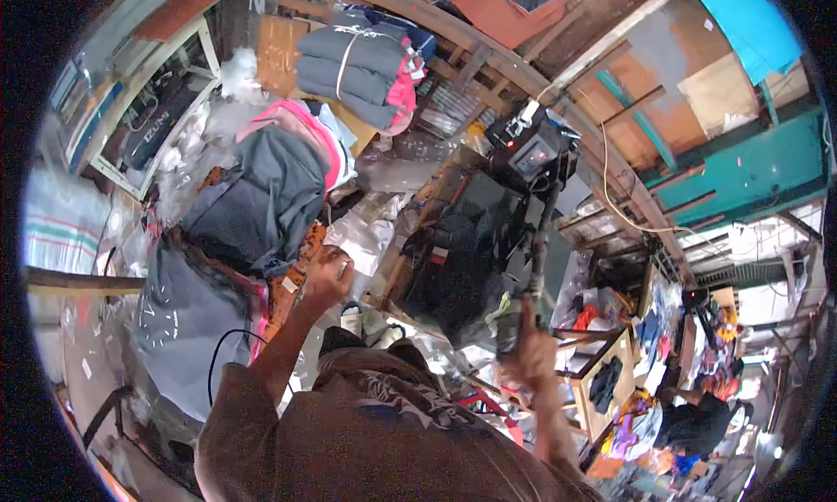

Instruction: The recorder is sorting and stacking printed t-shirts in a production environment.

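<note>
My left hand (329, 273) is raised with curled fingers beside an orange-brown board (288, 299); whether a small thing is pinched in it I cannot tell. A grey garment (196, 332) with small white printing and a pink edge hangs left of my forearm. Above it lies a dark grey cloth (261, 201) over pink and white folded fabric (327, 142). On the other side, my right hand (533, 355), slightly blurred, appears closed around the lower end of a dark bar (539, 247). The bar runs up to a control box (533, 152) with a lit display, above a black cloth-like surface (458, 260).
A tied stack of dark grey garments (353, 64) sits at the back. A white-framed stand (150, 110) holds a black bag at far left. Wooden beams and a pale cable (611, 182) run along the right. Another person (703, 417) is among clothes at far right.
</note>
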